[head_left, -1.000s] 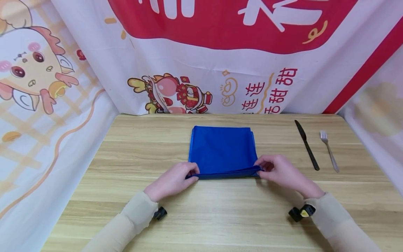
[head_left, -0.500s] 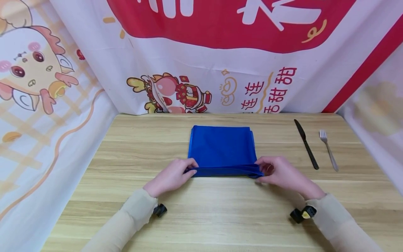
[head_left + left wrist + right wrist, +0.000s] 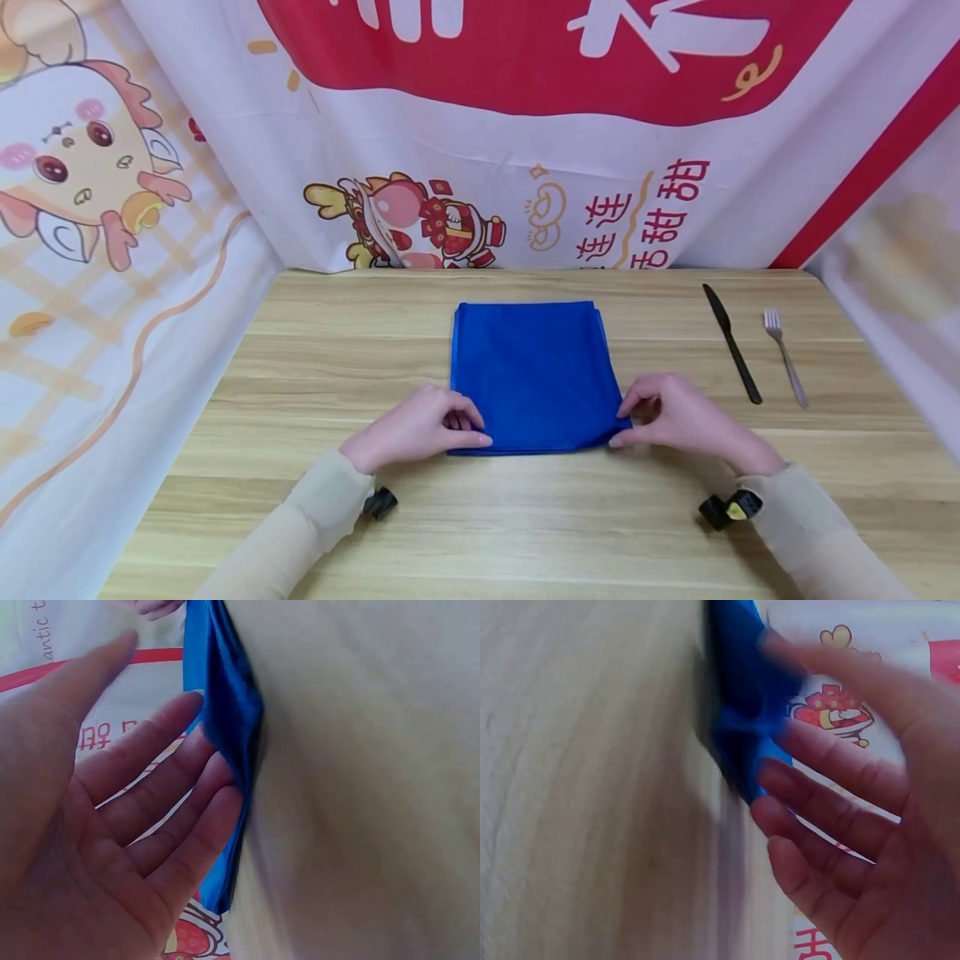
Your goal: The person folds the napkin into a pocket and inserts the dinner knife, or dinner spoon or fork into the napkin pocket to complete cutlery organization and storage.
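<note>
Blue cloth [image 3: 532, 367]: folded in layers, sitting mid-desk [image 3: 540, 525]; near-right corner's kinda rucked up
Left hand [image 3: 431, 423]: fingers pretty relaxed, just touching the near-left corner
Right hand [image 3: 667, 412]: thumb and fingers around the rucked corner; can't tell if it's pinching
Off right: black knife [image 3: 732, 343], then fork [image 3: 785, 357]

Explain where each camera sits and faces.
Worn on head, facing forward and down at folded blue cloth; left hand, right hand, beige fabric sleeves show.
Worn on left wrist, facing cloth's edge; left hand, bit of right.
Worn on right wrist, facing cloth's edge; right hand shows.
Both wrist views share cloth and pale wood-grain table.
</note>
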Motion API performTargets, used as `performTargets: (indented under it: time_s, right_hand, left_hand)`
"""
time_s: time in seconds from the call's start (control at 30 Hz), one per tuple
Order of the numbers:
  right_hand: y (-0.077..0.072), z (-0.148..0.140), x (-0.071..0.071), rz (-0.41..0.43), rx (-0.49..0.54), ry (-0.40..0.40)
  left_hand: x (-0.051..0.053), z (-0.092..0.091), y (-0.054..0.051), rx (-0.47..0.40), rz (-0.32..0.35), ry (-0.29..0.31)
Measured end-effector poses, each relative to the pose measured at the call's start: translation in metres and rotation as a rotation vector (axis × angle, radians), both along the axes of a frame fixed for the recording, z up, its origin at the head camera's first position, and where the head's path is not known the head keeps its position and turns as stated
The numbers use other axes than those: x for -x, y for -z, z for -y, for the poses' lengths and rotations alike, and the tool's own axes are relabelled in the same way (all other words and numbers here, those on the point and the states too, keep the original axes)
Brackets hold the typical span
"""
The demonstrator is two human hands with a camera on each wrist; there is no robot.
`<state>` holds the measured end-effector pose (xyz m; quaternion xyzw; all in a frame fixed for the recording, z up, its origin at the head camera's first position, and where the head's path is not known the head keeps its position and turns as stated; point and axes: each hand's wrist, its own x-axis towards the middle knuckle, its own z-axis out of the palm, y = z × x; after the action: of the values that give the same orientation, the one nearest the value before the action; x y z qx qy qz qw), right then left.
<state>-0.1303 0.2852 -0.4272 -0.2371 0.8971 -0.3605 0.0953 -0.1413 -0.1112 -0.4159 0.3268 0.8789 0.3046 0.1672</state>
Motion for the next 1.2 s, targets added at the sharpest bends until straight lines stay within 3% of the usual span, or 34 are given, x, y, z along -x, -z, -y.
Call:
performTargets:
  time_s: [0.1,0.17,0.27,0.43,0.57,0.7,0.8,0.9,1.03,1.2]
  right_hand:
    - [-0.003,-0.002,-0.002,0.018,-0.011,0.045]
    - [-0.004,-0.003,-0.003,0.025,-0.013,0.082]
    - [-0.005,-0.003,-0.006,0.028,-0.025,0.131]
    - [-0.002,0.001,-0.012,0.092,-0.020,0.177]
    - [0.001,0.007,-0.016,0.143,-0.007,0.210]
    - [0.003,0.011,-0.019,0.169,-0.002,0.224]
    - [0.004,0.012,-0.019,0.188,0.007,0.231]
    - [0.005,0.011,-0.018,0.221,0.020,0.235]
    - [0.004,0.003,-0.012,0.277,0.052,0.244]
    - [0.004,-0.015,0.007,0.312,0.073,0.282]
  left_hand:
    - [0.006,0.001,-0.007,-0.003,0.022,-0.042]
    - [0.016,0.002,-0.015,-0.012,0.013,-0.083]
    - [0.039,0.004,-0.025,-0.049,-0.025,-0.153]
    - [0.087,0.004,-0.036,-0.114,-0.069,-0.250]
    - [0.119,0.000,-0.031,-0.113,-0.078,-0.293]
    - [0.142,-0.003,-0.015,-0.073,-0.055,-0.328]
    - [0.152,-0.003,-0.002,-0.040,-0.013,-0.365]
    - [0.156,-0.002,0.007,-0.027,0.012,-0.404]
    - [0.155,0.002,0.012,-0.033,-0.004,-0.402]
    - [0.146,0.011,0.012,-0.010,-0.017,-0.371]
